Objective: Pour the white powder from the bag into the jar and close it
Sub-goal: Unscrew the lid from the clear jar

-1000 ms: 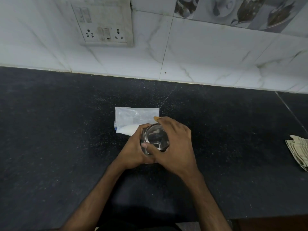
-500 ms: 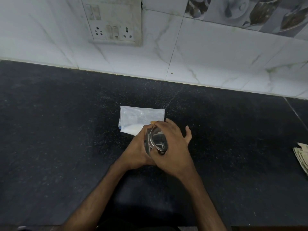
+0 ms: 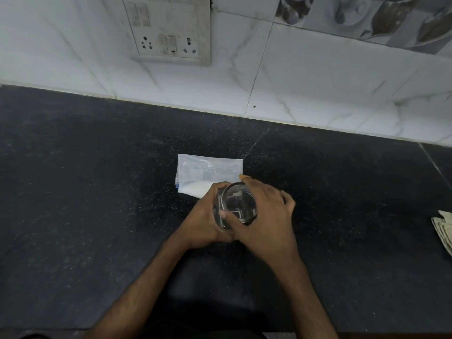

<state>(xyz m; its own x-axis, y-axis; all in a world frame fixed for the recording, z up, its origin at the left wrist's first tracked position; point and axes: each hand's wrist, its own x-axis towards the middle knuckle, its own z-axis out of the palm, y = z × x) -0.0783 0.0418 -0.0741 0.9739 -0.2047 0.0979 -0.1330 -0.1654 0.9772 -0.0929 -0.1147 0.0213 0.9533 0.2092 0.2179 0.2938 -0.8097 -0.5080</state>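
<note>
A small clear jar stands on the dark counter, topped by a shiny round lid. My left hand wraps the jar's body from the left, hiding most of the glass. My right hand lies over the lid from the right, thumb and fingers gripping its rim. Just behind the jar lies a clear plastic bag, flat on the counter, with white powder gathered along its near edge. Whether the lid is fully seated I cannot tell.
The black speckled counter runs back to a white tiled wall with a switch and socket panel. A folded cloth lies at the right edge.
My right hand has turned on the lid, its fingers spreading and then closing round the rim again. The jar and bag stay put; the view shifted slightly.
</note>
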